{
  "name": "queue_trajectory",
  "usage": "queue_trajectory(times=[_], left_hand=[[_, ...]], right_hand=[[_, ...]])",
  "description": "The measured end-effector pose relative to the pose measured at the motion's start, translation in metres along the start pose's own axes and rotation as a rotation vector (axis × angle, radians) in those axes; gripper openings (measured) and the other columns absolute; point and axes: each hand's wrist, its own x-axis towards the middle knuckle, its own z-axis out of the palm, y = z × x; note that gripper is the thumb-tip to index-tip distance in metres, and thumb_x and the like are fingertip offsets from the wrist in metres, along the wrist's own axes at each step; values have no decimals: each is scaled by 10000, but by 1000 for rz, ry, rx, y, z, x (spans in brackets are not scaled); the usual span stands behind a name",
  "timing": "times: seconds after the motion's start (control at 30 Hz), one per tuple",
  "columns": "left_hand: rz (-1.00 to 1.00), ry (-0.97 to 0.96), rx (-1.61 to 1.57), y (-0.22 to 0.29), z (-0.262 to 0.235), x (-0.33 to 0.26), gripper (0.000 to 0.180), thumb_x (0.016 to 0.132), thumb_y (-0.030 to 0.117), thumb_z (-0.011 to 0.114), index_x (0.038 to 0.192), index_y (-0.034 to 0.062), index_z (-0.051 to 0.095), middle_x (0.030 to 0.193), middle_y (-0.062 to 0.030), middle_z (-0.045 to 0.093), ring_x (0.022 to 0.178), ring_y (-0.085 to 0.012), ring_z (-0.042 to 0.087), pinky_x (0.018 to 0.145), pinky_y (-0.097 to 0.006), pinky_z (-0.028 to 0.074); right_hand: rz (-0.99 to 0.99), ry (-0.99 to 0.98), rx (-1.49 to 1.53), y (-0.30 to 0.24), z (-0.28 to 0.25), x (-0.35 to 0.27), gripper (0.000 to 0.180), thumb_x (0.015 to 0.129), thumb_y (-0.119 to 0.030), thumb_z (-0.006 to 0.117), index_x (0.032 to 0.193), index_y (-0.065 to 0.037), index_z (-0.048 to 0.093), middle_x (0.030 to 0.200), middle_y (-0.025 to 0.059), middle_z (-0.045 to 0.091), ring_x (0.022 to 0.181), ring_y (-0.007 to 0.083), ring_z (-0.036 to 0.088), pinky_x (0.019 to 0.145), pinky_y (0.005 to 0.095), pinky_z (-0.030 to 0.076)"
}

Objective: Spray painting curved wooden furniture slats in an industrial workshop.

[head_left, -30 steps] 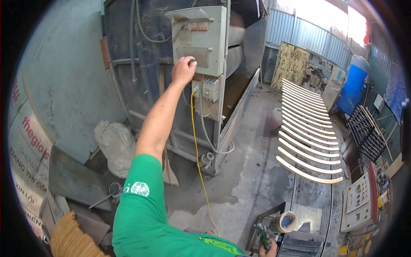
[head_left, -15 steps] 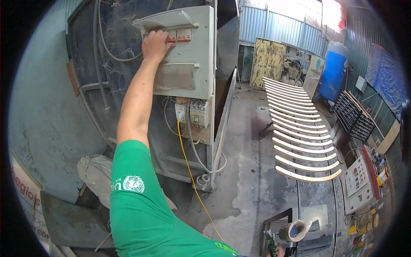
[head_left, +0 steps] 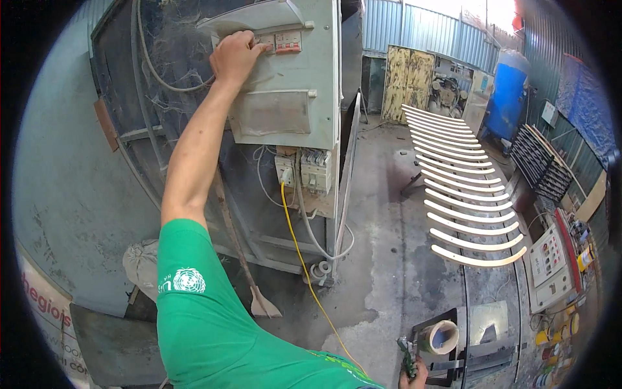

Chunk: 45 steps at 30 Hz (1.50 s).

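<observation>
My left hand [head_left: 233, 57] is raised to a grey electrical panel [head_left: 278, 123], its fingers closed at a row of circuit breakers. One breaker with red switches [head_left: 288, 43] shows to the right of my fingertips; the breaker under the fingers is mostly covered. The panel's upper clear cover [head_left: 253, 18] is lifted above the hand. At the lower edge my right hand [head_left: 414, 377] is closed round a dark green tool [head_left: 407, 358] that looks like a spray gun, partly cut off. A tub-like cup [head_left: 442, 337] sits beside it; whether they are joined I cannot tell.
A yellow cable [head_left: 299, 249] runs from a socket below the panel to the floor. Curved pale wooden strips [head_left: 476, 227] lie in a long row at the right. Beyond them stand a control box [head_left: 549, 269] and a blue tank [head_left: 507, 97]. A broom-like tool [head_left: 262, 303] leans below my arm.
The view has shifted, so the panel sits farther right. My left hand stays at the breakers, its fingertips slightly moved. The broom-like tool beneath my arm now shows more.
</observation>
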Motion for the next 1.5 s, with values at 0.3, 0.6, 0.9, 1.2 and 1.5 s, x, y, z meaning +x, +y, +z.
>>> queue_trajectory(times=[0.3, 0.6, 0.9, 1.2, 1.5], left_hand=[[274, 364, -31, 2, -39, -17, 486, 890, 529, 560, 1177, 143, 631, 882, -53, 690, 930, -234, 642, 1020, -440, 333], [281, -222, -1043, 110, -50, -302, 337, 1011, 154, 380, 832, -15, 610, 738, -101, 544, 699, -224, 497, 680, -319, 436], [-338, -1885, -1162, 285, -168, -751, 298, 1002, 259, 505, 993, -2, 648, 734, -40, 613, 631, -95, 530, 588, -268, 429], [-416, -2421, -951, 397, -237, -817, 351, 987, 359, 530, 1125, 52, 626, 962, -50, 661, 844, -173, 605, 759, -324, 481], [-197, -2836, -826, 500, -268, -828, 442, 964, 384, 564, 1256, 52, 585, 1159, -55, 637, 1054, -186, 576, 892, -352, 472]], right_hand=[[-52, 100, -135, -3, -12, -10, 264, 875, -3, 560, 1132, 40, 602, 1066, 219, 647, 980, 234, 623, 878, 325, 474], [210, 288, -66, 58, -66, -70, 441, 763, -48, 673, 1191, 18, 590, 1148, 235, 627, 1085, 392, 606, 932, 415, 478], [225, 393, 28, 115, -206, -128, 383, 780, -21, 654, 1153, 27, 580, 1157, 218, 624, 1066, 393, 609, 905, 414, 498], [213, 338, -132, 174, -379, -227, 389, 759, -18, 658, 1138, 23, 583, 1106, 215, 635, 1028, 393, 620, 875, 429, 512], [598, 438, -6, 274, -537, -237, 373, 826, -61, 694, 1165, 28, 566, 982, 129, 660, 874, 182, 624, 771, 324, 521]])
